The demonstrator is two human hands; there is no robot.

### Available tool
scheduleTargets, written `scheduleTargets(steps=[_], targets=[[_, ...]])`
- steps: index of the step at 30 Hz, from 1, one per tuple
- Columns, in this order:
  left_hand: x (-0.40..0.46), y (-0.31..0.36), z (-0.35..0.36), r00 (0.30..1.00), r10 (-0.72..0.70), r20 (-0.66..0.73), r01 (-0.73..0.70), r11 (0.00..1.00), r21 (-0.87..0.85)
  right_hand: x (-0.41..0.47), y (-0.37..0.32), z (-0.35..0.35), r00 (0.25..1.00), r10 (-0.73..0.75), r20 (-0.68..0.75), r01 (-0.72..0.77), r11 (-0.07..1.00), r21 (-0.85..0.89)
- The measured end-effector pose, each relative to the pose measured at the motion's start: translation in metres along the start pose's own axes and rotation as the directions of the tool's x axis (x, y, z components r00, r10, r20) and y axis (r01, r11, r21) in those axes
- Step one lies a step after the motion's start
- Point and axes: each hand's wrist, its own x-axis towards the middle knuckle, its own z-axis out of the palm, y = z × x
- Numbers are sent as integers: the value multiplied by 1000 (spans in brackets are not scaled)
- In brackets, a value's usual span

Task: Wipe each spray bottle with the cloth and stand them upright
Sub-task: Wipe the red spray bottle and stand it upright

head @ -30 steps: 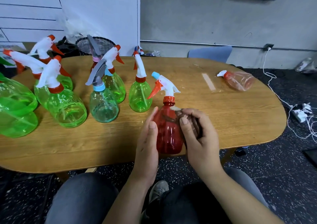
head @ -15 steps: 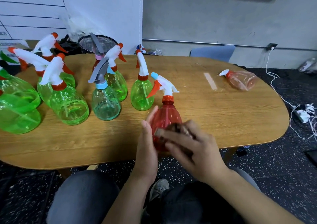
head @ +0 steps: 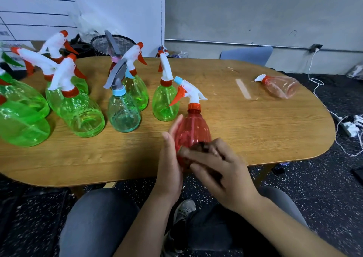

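The head camera looked down at the red spray bottle (head: 191,131), which stood upright at the near edge of the wooden table (head: 255,131), just in front of the person's knees. The left hand (head: 170,158) lay flat against the bottle's left side, its fingers straight and reaching up toward the shoulder of the bottle. The right hand (head: 218,168) crossed the lower front of the bottle with its fingers curled over a dark cloth (head: 201,145), pressing it to the red plastic; only a small bunched part of the cloth showed between the fingers. The bottle's white trigger head with its orange lever and blue nozzle tip pointed left. Just beyond it stood a small green bottle (head: 166,103), upright, and to the left of that a pale teal bottle (head: 123,113) with a grey trigger. Further left a cluster of larger green bottles (head: 78,111) stood close together, some leaning in the wide-angle view, and whether they touched could not be told. Well apart, toward the far right end of the table, a pale pink bottle (head: 280,86) lay on its side with its white head pointing left. A strip of pale tape (head: 243,89) lay on the tabletop near it.
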Motion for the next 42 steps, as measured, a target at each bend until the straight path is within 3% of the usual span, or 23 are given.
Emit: scheduleTargets(steps=[2,4,6,8,16,22,27,33,37,40,42], targets=[[-2,0,3,1000,16,9,-16,1000,21,6,1,0,968,195,-156,-187,980,66],[-4,0,5,999,23,40,-24,999,42,14,6,3,841,453,-296,-368,879,302],[-5,-1,6,998,35,61,-38,998,46,15,6,10,726,621,-295,-413,737,536],[-6,-2,6,995,39,87,-44,997,59,11,1,14,714,652,-257,-406,684,606],[-1,-4,2,993,48,104,-57,995,86,10,-8,17,709,662,-244,-379,649,660],[-3,-5,3,994,30,105,-47,985,167,8,-10,22,740,625,-250,-405,710,576],[-7,-10,2,991,43,127,-65,983,174,10,6,10,788,563,-248,-427,791,439],[-7,-12,5,989,103,111,-125,968,219,49,25,-25,862,338,-376,-306,941,146],[-9,-9,8,988,103,115,-125,969,212,68,36,-33,938,255,-234,-285,953,-106],[-8,-11,5,992,97,79,-112,971,212,74,41,-38,989,144,24,-138,976,-168],[-9,-10,4,992,101,76,-115,970,216,80,45,-46,991,91,100,-68,975,-214]])
